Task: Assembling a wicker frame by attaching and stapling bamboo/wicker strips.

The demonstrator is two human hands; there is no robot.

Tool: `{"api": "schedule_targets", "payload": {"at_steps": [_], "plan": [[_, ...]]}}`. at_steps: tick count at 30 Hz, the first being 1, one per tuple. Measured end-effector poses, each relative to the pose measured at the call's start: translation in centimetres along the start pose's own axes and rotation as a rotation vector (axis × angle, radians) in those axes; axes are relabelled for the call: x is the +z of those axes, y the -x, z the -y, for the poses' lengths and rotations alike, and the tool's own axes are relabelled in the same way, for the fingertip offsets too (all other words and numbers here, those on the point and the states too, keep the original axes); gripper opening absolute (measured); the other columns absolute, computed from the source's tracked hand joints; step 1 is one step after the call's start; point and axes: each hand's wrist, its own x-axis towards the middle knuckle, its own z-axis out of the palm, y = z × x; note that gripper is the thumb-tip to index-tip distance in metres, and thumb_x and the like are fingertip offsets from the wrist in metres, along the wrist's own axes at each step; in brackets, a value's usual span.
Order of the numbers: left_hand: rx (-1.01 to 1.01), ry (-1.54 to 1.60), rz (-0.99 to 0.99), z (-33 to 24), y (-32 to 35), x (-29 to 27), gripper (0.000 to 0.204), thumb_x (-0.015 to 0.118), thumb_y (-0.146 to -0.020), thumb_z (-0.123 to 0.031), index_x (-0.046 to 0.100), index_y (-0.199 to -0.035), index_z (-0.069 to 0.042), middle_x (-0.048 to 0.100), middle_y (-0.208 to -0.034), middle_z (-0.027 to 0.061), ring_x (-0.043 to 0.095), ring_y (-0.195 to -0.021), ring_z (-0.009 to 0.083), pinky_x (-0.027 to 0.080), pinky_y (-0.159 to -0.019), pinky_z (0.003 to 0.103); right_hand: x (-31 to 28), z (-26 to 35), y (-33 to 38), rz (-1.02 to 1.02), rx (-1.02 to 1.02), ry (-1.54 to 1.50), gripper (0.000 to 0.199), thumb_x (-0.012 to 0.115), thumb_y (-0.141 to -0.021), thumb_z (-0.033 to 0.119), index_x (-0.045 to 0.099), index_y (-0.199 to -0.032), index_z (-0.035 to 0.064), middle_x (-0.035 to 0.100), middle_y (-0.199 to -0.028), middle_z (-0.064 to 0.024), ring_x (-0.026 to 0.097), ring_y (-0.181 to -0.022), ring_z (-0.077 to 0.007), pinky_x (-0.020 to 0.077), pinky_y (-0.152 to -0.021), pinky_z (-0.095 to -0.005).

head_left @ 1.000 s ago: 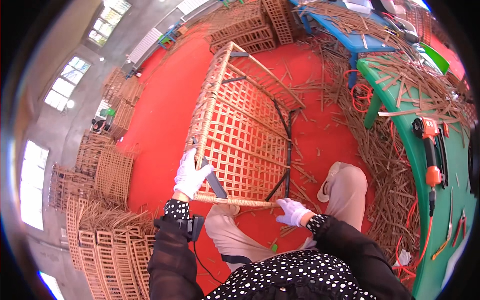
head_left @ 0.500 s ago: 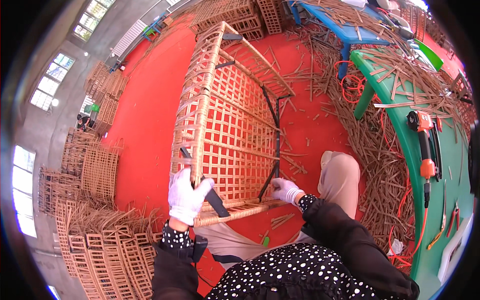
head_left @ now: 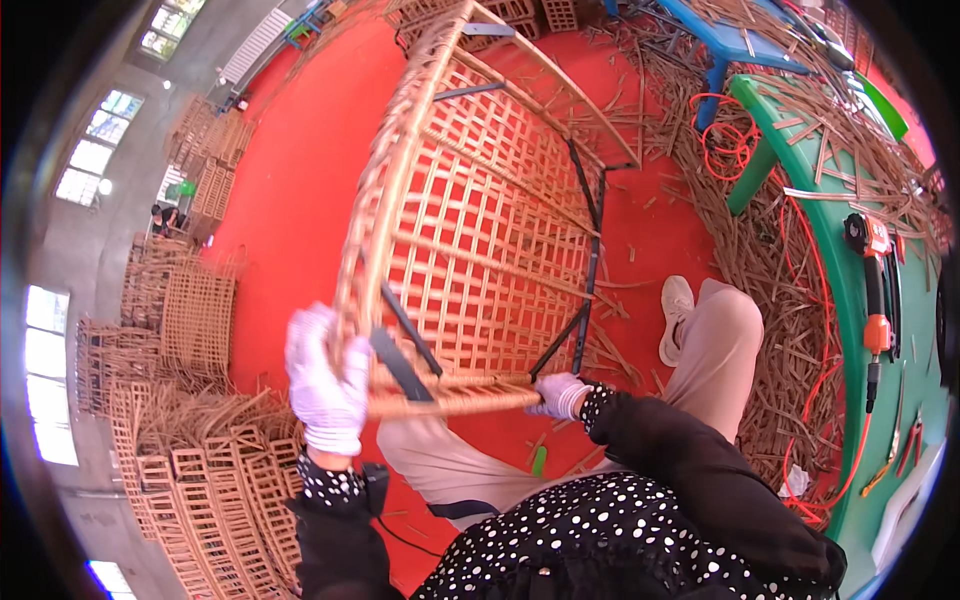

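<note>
A large woven wicker furniture frame stands tilted in front of me, an open lattice of tan strips with dark metal bars along its right side and at its corners. My left hand, in a white striped glove, grips its near left corner, the thumb on the near side next to a dark flat bracket. My right hand, also gloved, is closed around the right end of the near wrapped rail. Its fingertips are partly hidden by that rail.
On my right stands a green table with a nail gun, pliers and loose strips. Heaps of brown strips and an orange hose lie beside it. Stacked woven panels fill the left. A blue table stands farther off.
The wicker frame has tilted and turned, its far end shifting up and to the right. My left hand has moved left and slightly up with its corner. My right hand stays on the near rail.
</note>
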Motion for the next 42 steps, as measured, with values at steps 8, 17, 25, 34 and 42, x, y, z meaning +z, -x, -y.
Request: {"api": "schedule_targets", "payload": {"at_steps": [8,17,25,34,42], "plan": [[-0.484,0.68,-0.003,6.4,5.0,11.2,0.058,0.064,-0.085,-0.024,0.037,-0.132,-0.002,0.046,-0.13,0.0168,0.046,-0.118,0.0275,0.039,-0.095,0.036,-20.9,7.7,-1.3,-0.447,0.057,-0.057,0.06,0.059,-0.073,0.061,0.067,-0.082,0.0021,0.065,-0.079,-0.0181,0.064,-0.079,-0.0325,0.0496,-0.071,-0.0402],[-0.912,1.189,0.033,5.7,11.5,26.2,0.083,0.052,-0.09,-0.04,0.001,-0.144,-0.004,-0.002,-0.151,0.0141,0.004,-0.139,0.025,0.02,-0.107,0.033,-27.4,14.0,-8.2,-0.121,0.029,0.701,0.068,0.053,-0.076,0.066,0.063,-0.095,0.0015,0.065,-0.09,-0.0179,0.063,-0.088,-0.0327,0.05,-0.076,-0.0416],[-0.181,0.32,-0.199,-1.2,5.9,10.9,0.057,0.073,-0.073,-0.026,0.052,-0.122,-0.006,0.045,-0.128,0.0203,0.047,-0.114,0.0378,0.038,-0.095,0.044,-33.7,20.7,-3.8,-0.262,-0.066,0.87,0.059,0.059,-0.072,0.063,0.068,-0.087,0.0065,0.067,-0.082,-0.0149,0.065,-0.08,-0.0309,0.0517,-0.068,-0.0424],[0.27,0.167,-0.297,-9.2,-0.2,7.1,0.043,0.074,-0.06,-0.027,0.059,-0.095,-0.008,0.056,-0.1,0.0093,0.048,-0.095,0.0297,0.038,-0.085,0.045,-30.6,26.0,3.0,-0.319,-0.013,0.699,0.049,0.064,-0.073,0.053,0.069,-0.095,0.0086,0.068,-0.092,-0.0111,0.065,-0.089,-0.0268,0.0489,-0.076,-0.04],[0.267,0.095,-0.115,-3.5,-7.7,4.8,0.061,0.069,-0.062,-0.058,0.056,-0.085,-0.003,0.056,-0.083,0.0116,0.055,-0.082,0.0297,0.045,-0.074,0.042,-16.4,19.3,13.2,-0.774,-0.932,0.389,0.024,0.067,-0.072,0.028,0.06,-0.087,0.0108,0.056,-0.078,-0.0076,0.057,-0.073,-0.022,0.0439,-0.066,-0.0364]]}}
